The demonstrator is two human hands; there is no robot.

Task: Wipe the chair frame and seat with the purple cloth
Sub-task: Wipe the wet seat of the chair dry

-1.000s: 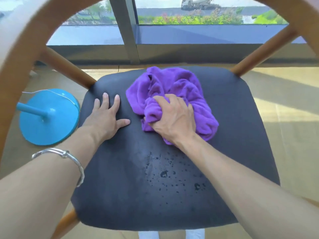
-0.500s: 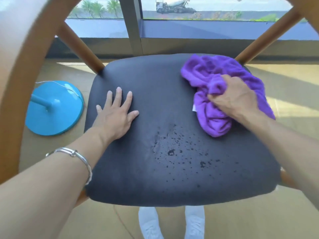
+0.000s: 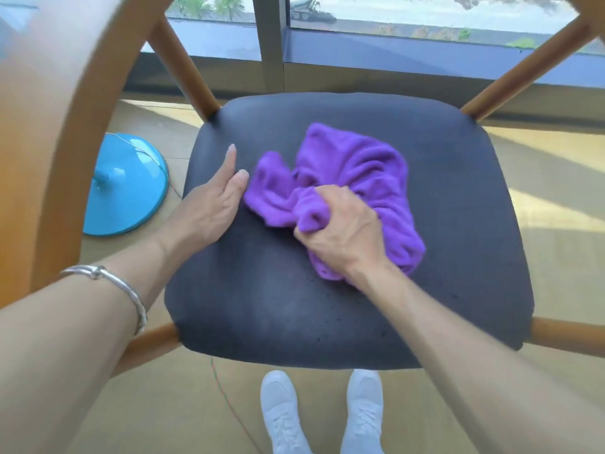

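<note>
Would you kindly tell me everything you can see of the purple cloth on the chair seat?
The purple cloth looks like soft, fleecy towelling, plain bright purple, crumpled into loose folds. It lies on the dark seat, about mid-seat. The right hand grips a bunched part near its front edge. The left hand rests on the seat beside its left end; whether they touch is unclear.

Bare forearms, silver bangle (image 3: 108,287) on left wrist, 2 white sneakers (image 3: 322,412)

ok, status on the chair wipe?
Right grip bunches cloth mid-seat. Left grip rests on seat, fingers straight, close beside cloth. It is the only thing near the cloth.
</note>
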